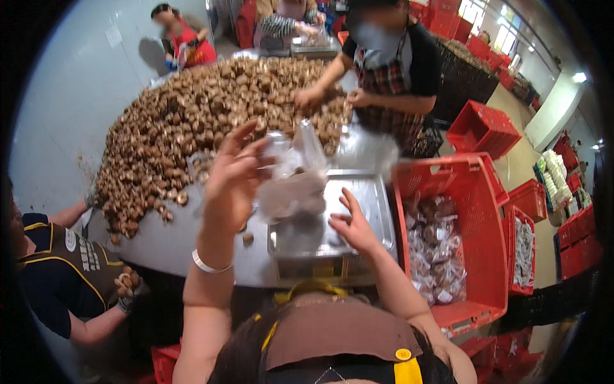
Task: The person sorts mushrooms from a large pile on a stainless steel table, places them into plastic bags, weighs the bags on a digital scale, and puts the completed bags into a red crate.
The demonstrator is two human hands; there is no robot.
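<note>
A clear plastic bag of mushrooms (pixel 292 192), blurred, is over the left part of the steel scale platform (pixel 357 192). My left hand (pixel 232 177) is raised at the bag's left side, its fingers curved towards the bag's loose top. Blur hides whether those fingers grip the plastic. To the right of the bag, my right hand (pixel 357 225) is above the platform with fingers apart and nothing in it. A large heap of brown mushrooms (pixel 206 110) covers the far and left parts of the steel table (pixel 182 240). One loose mushroom (pixel 247 238) lies left of the scale.
A red plastic crate (pixel 484 249) with several filled bags (pixel 436 245) stands right of the scale. Across the table, a person in a checked apron (pixel 388 86) reaches into the heap. Another person (pixel 67 269) at left holds mushrooms. More red crates (pixel 484 129) stand on the floor.
</note>
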